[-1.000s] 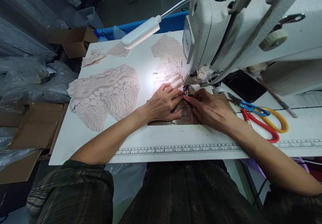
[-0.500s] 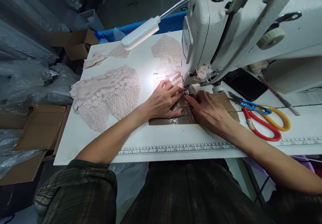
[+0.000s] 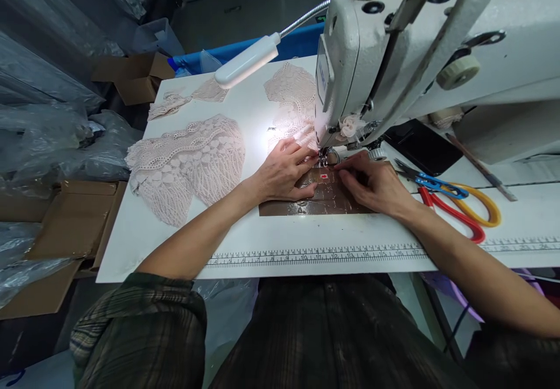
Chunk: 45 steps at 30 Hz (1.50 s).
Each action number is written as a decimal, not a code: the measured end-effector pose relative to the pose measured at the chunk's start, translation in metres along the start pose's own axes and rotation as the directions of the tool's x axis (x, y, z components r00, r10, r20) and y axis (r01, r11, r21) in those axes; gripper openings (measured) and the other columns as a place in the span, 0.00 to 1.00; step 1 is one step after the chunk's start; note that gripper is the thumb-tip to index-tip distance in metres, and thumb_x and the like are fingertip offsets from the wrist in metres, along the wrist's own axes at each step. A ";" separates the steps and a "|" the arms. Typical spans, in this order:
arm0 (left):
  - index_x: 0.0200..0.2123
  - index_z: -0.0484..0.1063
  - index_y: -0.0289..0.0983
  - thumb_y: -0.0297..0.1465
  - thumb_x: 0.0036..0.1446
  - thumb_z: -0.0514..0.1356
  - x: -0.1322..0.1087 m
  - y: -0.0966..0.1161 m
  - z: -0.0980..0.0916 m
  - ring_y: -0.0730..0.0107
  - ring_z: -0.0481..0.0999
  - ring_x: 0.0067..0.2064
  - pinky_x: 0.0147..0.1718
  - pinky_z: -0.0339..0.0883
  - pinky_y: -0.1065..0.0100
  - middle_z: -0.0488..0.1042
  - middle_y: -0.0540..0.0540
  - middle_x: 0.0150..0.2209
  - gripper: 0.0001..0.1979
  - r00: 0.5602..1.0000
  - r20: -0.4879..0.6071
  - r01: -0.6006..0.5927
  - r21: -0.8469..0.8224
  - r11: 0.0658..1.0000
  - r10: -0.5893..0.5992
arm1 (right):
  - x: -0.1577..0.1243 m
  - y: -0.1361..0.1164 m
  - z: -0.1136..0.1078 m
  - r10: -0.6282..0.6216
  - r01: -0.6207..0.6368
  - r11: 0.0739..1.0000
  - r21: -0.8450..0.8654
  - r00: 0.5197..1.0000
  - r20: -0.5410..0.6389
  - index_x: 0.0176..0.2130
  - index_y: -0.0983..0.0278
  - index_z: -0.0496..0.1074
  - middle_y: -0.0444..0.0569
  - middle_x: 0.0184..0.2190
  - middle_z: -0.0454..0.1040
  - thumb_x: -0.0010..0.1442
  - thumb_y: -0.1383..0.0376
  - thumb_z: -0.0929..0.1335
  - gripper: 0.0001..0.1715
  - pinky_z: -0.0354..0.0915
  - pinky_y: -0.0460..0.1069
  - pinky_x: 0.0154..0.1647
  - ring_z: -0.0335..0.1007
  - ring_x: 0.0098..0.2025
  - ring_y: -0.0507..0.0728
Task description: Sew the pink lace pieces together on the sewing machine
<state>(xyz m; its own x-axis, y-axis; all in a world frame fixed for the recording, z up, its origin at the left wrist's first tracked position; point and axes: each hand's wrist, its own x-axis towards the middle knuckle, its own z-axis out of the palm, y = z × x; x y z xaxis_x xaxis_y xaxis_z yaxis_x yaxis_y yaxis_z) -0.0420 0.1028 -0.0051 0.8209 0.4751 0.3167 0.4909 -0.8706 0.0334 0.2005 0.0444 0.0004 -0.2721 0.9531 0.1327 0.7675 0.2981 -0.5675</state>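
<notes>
Pale pink lace lies to the left of the presser foot of a white sewing machine. My left hand rests palm down, fingers apart, on the near edge of this lace and on a brown plate. Right of the presser foot, my right hand pinches with thumb and forefinger at what looks like the fabric's edge; the held part is small. A small red mark shows on the plate between the hands.
A larger lace piece lies at the left of the white table, a smaller one behind it. A lamp hangs over the table. At right are a black phone, blue-handled snips and red-and-yellow-handled scissors.
My right hand has shifted slightly right and lifted off the plate's middle, uncovering the red mark. My left hand has barely moved. The view has shifted slightly.
</notes>
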 end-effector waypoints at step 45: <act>0.54 0.73 0.37 0.42 0.62 0.56 -0.001 0.001 0.002 0.54 0.75 0.50 0.60 0.61 0.43 0.75 0.39 0.55 0.22 0.999 -0.020 0.031 -0.048 0.998 -0.032 | 0.000 0.003 0.005 0.110 -0.123 0.980 -0.158 0.990 -0.091 0.32 0.61 0.71 0.49 0.26 0.70 0.65 0.51 0.60 0.21 0.54 0.51 0.30 0.62 0.25 0.55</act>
<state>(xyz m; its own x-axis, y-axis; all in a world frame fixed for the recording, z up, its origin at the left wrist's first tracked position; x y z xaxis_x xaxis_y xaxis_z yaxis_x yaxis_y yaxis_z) -0.0424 0.1019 -0.0070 0.7990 0.4999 0.3342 0.5013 -0.8607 0.0888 0.1997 0.0451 -0.0055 -0.1327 0.9808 0.1427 0.8770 0.1832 -0.4441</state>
